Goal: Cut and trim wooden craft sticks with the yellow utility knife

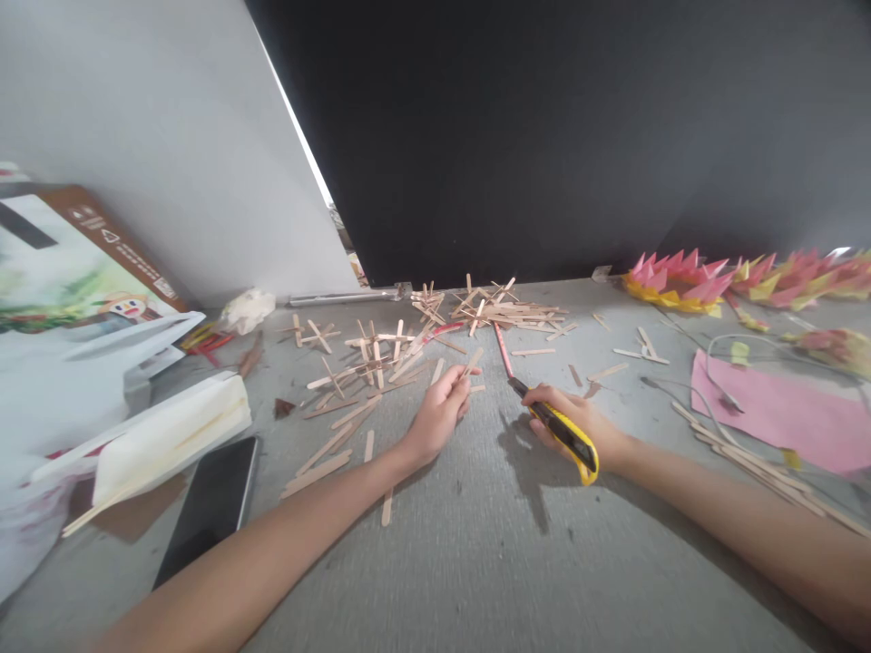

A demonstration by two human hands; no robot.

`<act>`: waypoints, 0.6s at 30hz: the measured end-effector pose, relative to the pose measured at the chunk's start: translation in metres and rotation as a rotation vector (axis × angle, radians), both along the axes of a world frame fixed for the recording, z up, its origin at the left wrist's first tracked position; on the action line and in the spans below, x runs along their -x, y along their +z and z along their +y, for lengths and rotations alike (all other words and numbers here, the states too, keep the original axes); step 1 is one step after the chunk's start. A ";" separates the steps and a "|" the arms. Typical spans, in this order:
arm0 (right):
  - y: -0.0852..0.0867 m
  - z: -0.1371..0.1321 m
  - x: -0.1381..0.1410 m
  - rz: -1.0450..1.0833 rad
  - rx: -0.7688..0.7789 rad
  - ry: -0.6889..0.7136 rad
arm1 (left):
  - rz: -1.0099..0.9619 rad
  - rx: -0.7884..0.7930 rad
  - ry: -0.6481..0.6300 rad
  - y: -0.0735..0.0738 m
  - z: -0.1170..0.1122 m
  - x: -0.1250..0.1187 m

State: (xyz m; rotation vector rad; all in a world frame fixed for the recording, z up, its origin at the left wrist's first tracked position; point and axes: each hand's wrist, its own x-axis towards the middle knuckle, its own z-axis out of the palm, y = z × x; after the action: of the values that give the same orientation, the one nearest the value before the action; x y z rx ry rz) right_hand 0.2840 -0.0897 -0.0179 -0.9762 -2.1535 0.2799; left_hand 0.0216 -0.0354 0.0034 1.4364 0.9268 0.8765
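My left hand (439,415) is closed in a pinch on a thin wooden stick (471,361) that points up and to the right, just over the grey tabletop (476,544). My right hand (578,422) is wrapped round a yellow and black utility knife (568,438), its tip aimed toward the stick hand. A red pencil (502,349) lies between the two hands, a little beyond them. Several loose wooden sticks (371,358) lie scattered beyond and left of my left hand, and a denser pile of sticks (507,310) sits farther back.
A black phone (210,503) lies at the left by an open white book (170,435) and a printed box (61,272). Pink and yellow paper flowers (677,281), a pink sheet (782,413) and a white cable (714,385) are at the right. A dark wall stands behind.
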 end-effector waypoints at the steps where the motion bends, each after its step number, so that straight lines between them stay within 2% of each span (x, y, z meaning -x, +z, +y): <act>1: 0.001 0.000 0.000 0.004 0.000 0.000 | -0.002 -0.005 0.002 0.000 0.000 0.000; 11: -0.009 0.003 -0.008 0.048 0.101 -0.006 | 0.135 -0.119 -0.059 -0.005 -0.003 0.002; 14: -0.006 0.002 -0.009 0.074 0.118 -0.029 | 0.292 -0.289 -0.062 -0.003 -0.003 0.003; 18: -0.005 0.002 -0.012 0.132 0.165 -0.048 | 0.443 -0.510 -0.127 -0.003 -0.001 0.002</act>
State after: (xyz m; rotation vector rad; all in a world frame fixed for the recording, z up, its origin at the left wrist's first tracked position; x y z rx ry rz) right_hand 0.2963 -0.0880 -0.0230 -1.0691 -2.0086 0.4915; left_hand 0.0198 -0.0364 0.0000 2.1667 0.9584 0.7398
